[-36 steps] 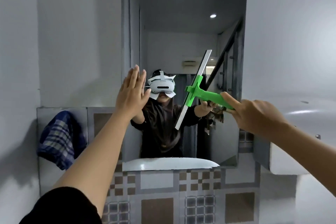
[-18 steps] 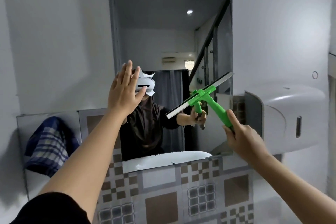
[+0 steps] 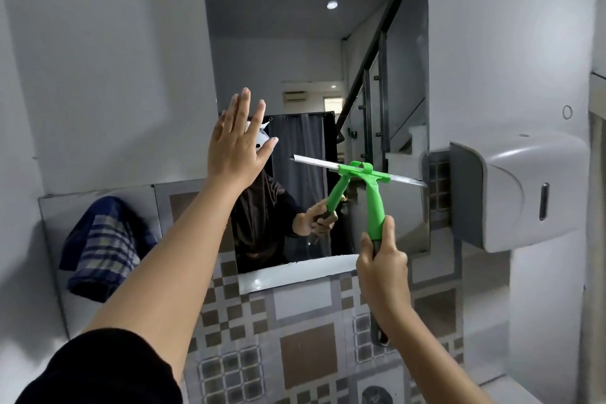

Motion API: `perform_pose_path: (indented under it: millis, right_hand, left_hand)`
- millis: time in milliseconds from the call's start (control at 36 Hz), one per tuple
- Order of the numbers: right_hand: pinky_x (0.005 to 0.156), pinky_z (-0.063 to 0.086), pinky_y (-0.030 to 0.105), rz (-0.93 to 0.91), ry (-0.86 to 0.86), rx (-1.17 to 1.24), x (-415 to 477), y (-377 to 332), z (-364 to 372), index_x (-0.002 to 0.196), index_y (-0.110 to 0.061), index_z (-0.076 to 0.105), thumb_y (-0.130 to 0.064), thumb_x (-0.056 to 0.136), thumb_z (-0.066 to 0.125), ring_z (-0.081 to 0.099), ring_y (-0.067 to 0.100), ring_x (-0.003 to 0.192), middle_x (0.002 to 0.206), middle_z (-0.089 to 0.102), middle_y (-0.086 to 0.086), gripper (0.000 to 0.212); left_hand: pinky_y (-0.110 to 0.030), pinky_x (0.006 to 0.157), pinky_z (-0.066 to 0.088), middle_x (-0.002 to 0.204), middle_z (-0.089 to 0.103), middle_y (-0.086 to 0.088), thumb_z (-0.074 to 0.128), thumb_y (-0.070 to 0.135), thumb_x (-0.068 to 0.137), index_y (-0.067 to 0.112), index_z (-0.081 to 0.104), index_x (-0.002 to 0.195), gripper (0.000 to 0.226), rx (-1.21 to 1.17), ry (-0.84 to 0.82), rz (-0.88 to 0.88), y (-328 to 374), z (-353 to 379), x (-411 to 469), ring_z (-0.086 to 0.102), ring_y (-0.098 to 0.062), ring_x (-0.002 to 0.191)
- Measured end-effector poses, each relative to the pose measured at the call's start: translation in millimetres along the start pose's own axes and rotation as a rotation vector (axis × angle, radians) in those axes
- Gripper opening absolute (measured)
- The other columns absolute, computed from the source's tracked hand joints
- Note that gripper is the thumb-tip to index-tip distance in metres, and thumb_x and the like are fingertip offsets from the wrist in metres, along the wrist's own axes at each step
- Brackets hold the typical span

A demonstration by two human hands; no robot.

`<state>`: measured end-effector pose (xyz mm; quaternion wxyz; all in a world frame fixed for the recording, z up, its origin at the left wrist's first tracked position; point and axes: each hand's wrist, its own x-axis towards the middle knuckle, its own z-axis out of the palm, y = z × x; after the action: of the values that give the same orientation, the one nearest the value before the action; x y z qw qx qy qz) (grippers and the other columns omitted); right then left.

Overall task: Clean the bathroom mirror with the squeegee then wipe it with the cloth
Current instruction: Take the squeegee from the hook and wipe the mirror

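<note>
Gripping the green squeegee [image 3: 370,193] handle, the right hand [image 3: 382,259] sets its blade level against the mirror [image 3: 311,52], lower right, apparently for a stroke; left hand [image 3: 237,144] braces flat, fingers spread, empty; cloth [image 3: 105,243] hangs far left

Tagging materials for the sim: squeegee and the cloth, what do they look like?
Squeegee: green handle looks like moulded matte plastic; the blade channel looks like metal, pale and shiny. Cloth: soft woven fabric, blue-and-white plaid, hanging in folds.

The dispenser [image 3: 511,193] is crowding the mirror [image 3: 314,52] at 3 o'clock. The glass toward 12 is lying open.
</note>
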<state>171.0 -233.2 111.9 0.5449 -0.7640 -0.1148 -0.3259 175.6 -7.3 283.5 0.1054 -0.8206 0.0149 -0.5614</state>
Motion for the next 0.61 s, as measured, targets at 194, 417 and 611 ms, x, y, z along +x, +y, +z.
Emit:
perform_pose_path:
  millis: [194, 417, 611]
  right_hand:
    - [0.044, 0.045, 0.035, 0.003, -0.011, -0.009, -24, -8, 17, 0.143, -0.014, 0.023, -0.021, 0.095, 0.045, 0.049, 0.021, 0.046, 0.057, 0.049, 0.006, 0.054]
    - [0.046, 0.048, 0.040, 0.009, -0.045, 0.010, -41, -17, 30, 0.144, -0.013, 0.021, -0.022, 0.095, 0.045, 0.053, 0.025, 0.050, 0.059, 0.051, 0.007, 0.055]
    - [0.044, 0.043, 0.033, -0.036, -0.074, -0.007, -55, -16, 38, 0.146, -0.015, 0.017, -0.026, 0.096, 0.043, 0.052, 0.022, 0.050, 0.062, 0.055, 0.008, 0.058]
  left_hand:
    - [-0.040, 0.115, 0.012, 0.157, 0.006, -0.010, 0.044, 0.043, 0.093, 0.018, 0.015, 0.148, 0.066, 0.015, -0.020, 0.058, -9, -6, 0, 0.007, -0.025, 0.144]
    - [-0.038, 0.115, 0.010, 0.157, 0.002, -0.008, 0.042, 0.042, 0.094, 0.019, 0.012, 0.148, 0.066, 0.034, -0.046, 0.070, -10, -9, -2, 0.004, -0.023, 0.144]
    - [-0.038, 0.115, 0.008, 0.157, 0.001, -0.009, 0.042, 0.040, 0.095, 0.017, 0.012, 0.148, 0.065, 0.023, -0.051, 0.054, -7, -10, -4, 0.003, -0.024, 0.144]
